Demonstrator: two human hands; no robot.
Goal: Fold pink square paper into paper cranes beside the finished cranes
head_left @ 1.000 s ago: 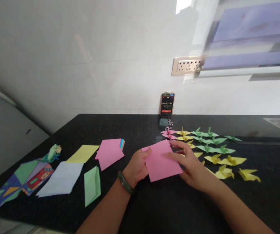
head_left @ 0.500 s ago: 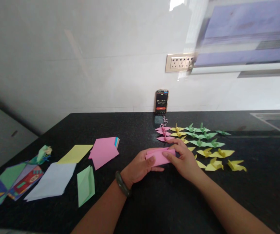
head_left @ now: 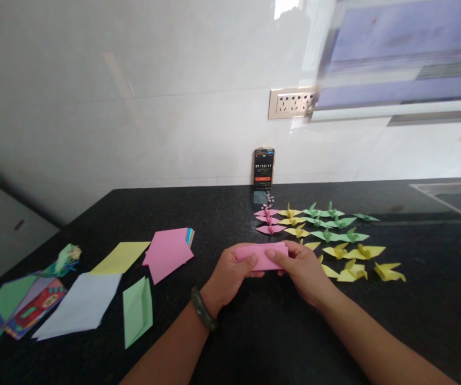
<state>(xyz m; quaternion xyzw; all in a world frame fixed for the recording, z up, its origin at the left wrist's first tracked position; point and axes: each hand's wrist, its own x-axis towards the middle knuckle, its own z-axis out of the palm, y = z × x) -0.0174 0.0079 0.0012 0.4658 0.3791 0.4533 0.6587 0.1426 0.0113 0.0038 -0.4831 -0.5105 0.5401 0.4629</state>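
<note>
A pink paper sheet (head_left: pixel 261 255), folded in half into a narrow strip, is held just above the black countertop (head_left: pixel 254 331). My left hand (head_left: pixel 230 274) pinches its left end with thumb on top, a dark bangle on that wrist. My right hand (head_left: pixel 302 270) pinches the right end. Right behind the hands lie rows of folded paper cranes: pink ones (head_left: pixel 268 220), green ones (head_left: pixel 330 222) and yellow ones (head_left: pixel 354 262).
A stack of pink sheets (head_left: pixel 168 252), a yellow sheet (head_left: pixel 120 256), a pale blue sheet (head_left: pixel 80 305), a folded green sheet (head_left: pixel 137 310) and patterned papers (head_left: pixel 14 307) lie at the left. A phone (head_left: pixel 263 167) leans on the white wall. A sink edge (head_left: pixel 450 195) is at the far right.
The flat pink square has been folded in half into a narrow strip, and both hands now pinch its ends. The view shifted slightly.
</note>
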